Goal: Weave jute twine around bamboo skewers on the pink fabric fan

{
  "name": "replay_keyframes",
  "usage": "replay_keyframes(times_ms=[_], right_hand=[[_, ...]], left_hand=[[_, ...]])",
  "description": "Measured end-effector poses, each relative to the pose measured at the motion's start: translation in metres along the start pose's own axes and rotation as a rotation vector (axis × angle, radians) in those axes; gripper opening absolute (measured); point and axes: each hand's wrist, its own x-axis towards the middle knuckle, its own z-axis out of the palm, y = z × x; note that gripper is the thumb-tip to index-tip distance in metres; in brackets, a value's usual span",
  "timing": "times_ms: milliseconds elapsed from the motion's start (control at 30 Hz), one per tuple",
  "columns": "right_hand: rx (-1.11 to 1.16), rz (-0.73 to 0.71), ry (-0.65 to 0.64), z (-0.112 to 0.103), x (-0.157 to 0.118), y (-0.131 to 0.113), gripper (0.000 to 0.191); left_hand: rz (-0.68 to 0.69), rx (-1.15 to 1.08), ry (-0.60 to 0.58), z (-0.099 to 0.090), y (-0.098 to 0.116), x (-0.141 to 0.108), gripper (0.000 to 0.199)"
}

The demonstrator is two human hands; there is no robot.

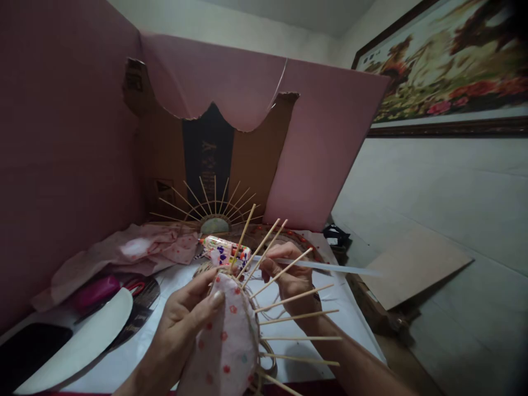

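Note:
My left hand point(185, 313) is closed on a fabric-covered half-round piece point(231, 335), its thumb pressing the pale cloth with red flowers. Thin wooden sticks point(297, 316) fan out from the curved edge toward the right. Behind these sticks, my right hand point(291, 272) has its fingers pinched together; what they hold is hard to make out. A patterned glue gun point(226, 250) with an orange tip lies just beyond, pointing left. From its back end a long translucent glue stick point(342, 268) runs past my right fingers. Thin cord point(270, 357) loops below the sticks.
A similar half-round fan of sticks point(214, 225) stands at the back against the cardboard point(256, 159). Flowered cloth point(165, 247), a magenta pouch point(97, 291), red-handled scissors point(135, 286), a white curved board point(91, 341) and a black flat object point(33, 352) lie to the left.

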Motion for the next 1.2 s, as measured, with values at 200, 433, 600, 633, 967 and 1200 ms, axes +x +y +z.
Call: replay_keyframes(times_ms=[200,433,600,633,967,1200], right_hand=[[0.035,0.033,-0.067,-0.002,-0.005,0.002,0.012],[0.181,0.073,-0.085,-0.003,-0.002,-0.007,0.010],[0.169,0.068,-0.088,0.000,-0.002,-0.004,0.009],[0.167,0.071,-0.084,0.000,-0.003,-0.003,0.009],[0.214,0.161,-0.065,0.006,-0.011,0.000,0.032],[0.213,0.172,-0.073,0.005,-0.013,0.000,0.032]], left_hand=[[0.008,-0.024,-0.011,0.000,-0.003,-0.001,0.034],[-0.010,-0.030,0.019,-0.001,-0.006,-0.006,0.037],[0.023,-0.034,-0.031,-0.002,-0.009,-0.006,0.037],[0.036,-0.032,-0.047,-0.001,-0.009,-0.006,0.037],[0.075,-0.036,-0.029,0.004,-0.008,-0.007,0.032],[0.103,-0.026,-0.086,-0.001,-0.010,-0.005,0.030]])
